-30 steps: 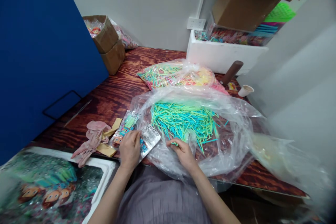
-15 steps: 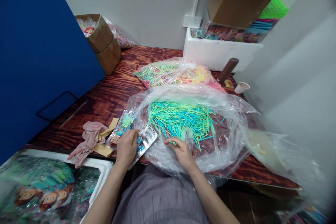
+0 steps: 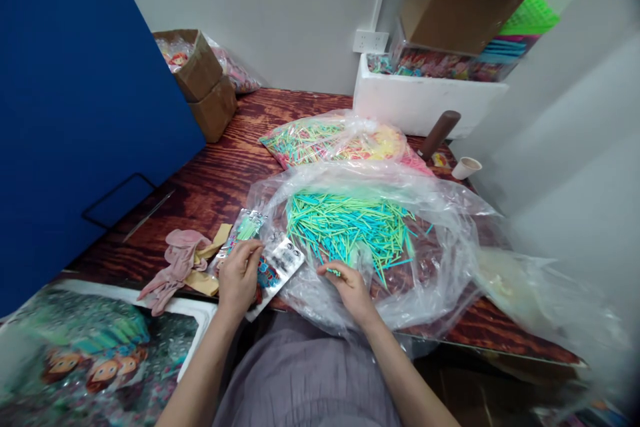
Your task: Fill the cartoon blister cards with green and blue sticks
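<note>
Left hand (image 3: 240, 275): thumb and fingertips drawn together, raised slightly and shifted a little away from the silver packet (image 3: 287, 259) compared with a second ago; more of the packet's blue print now shows. Whether anything is pinched there cannot be told.

Right hand (image 3: 353, 290): unchanged in pose, fingers curled round a small stick bundle (image 3: 333, 272), green and blue ends showing, held above the near side of the open bag.

Bearing on the work: judged slight; the bundle remains in hand, outside the silver packet.

Silver packet: lies slanted near the tabletop (image 3: 193, 200) edge, between the hands, partly over the open bag's margin.

Second packet (image 3: 247, 225): beyond the left hand, pale green sticks within.

Loose sticks (image 3: 345, 223): blue and green heap in the open bag (image 3: 453, 267), clear plastic, spread wide.

Gloves (image 3: 183, 257): pinkish cloth, left of the second packet.

Foam tub (image 3: 203, 315): lower left, holding packets printed with cartoon figures.

Writing: round black marks and small dark print on the silver packet, blue lettering lower down; all too small or blurred to read. No brand legible.
</note>
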`<action>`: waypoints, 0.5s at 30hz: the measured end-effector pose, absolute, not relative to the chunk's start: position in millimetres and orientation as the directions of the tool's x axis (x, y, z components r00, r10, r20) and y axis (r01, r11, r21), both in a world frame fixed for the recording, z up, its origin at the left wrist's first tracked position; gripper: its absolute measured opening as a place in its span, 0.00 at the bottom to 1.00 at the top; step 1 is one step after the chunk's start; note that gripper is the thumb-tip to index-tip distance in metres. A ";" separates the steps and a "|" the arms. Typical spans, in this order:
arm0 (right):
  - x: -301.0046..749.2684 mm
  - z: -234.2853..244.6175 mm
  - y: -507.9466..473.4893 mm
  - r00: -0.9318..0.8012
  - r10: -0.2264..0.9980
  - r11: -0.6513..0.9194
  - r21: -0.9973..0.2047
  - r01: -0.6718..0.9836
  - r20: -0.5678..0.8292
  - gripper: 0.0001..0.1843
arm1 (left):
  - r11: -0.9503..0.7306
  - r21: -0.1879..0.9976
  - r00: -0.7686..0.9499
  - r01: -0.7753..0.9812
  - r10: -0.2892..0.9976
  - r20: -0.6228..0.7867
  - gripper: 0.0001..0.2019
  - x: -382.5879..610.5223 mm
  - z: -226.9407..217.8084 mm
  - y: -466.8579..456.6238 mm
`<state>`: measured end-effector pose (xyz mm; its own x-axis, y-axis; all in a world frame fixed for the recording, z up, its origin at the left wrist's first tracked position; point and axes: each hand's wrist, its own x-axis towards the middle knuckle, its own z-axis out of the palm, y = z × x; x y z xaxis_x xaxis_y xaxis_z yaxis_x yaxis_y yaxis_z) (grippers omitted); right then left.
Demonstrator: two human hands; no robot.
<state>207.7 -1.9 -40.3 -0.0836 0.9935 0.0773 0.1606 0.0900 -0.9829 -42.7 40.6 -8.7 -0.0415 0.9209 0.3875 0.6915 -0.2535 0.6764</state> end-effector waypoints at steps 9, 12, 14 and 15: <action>206.8 -37.1 -1.5 -0.092 0.994 0.073 -0.985 0.158 0.059 0.11 | -0.229 0.796 -0.146 0.560 0.919 0.367 0.11 -43.6 3.5 28.1; 206.9 -36.7 -1.6 -0.090 0.994 0.069 -0.984 0.162 0.055 0.10 | -0.227 0.820 -0.144 0.525 0.926 0.348 0.10 -39.3 5.9 26.0; 207.1 -36.8 -1.7 -0.093 0.994 0.072 -0.984 0.163 0.057 0.11 | -0.222 0.833 -0.142 0.508 0.932 0.334 0.10 -35.1 7.0 25.4; 207.1 -36.9 -1.8 -0.095 0.994 0.074 -0.984 0.164 0.059 0.11 | -0.222 0.837 -0.137 0.500 0.934 0.330 0.10 -32.7 7.5 25.2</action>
<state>207.1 -1.8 -36.9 -0.0954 0.9937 0.0587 0.1637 0.0738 -0.9837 -32.7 25.2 7.5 -0.1368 0.9341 0.3297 0.5002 -0.2222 0.8369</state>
